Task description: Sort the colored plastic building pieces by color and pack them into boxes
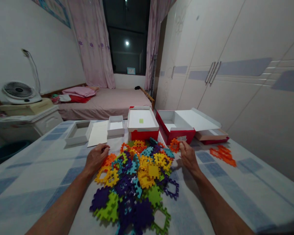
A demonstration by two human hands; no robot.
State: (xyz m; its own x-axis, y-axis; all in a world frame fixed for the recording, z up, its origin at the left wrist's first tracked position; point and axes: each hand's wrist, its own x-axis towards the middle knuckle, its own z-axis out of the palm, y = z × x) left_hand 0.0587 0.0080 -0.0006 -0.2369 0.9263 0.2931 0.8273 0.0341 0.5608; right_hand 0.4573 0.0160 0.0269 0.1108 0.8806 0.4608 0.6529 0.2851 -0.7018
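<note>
- Right hand (pixel 188 156), right of centre, pinches an orange puzzle piece (pixel 174 145).
- Left hand (pixel 97 157), left of centre, curled on the colourful piece pile (pixel 134 182); grip unclear.
- Orange pieces (pixel 222 154) lie at the right on the table (pixel 34 182).

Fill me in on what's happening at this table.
A person sits at a table with a checked cloth, over a heap of colourful interlocking foam tiles. The right hand pinches an orange tile at the heap's far right edge. The left hand rests on the heap's left edge, on orange and yellow pieces. A few orange tiles lie apart on the right. Open red and white boxes stand behind the heap.
</note>
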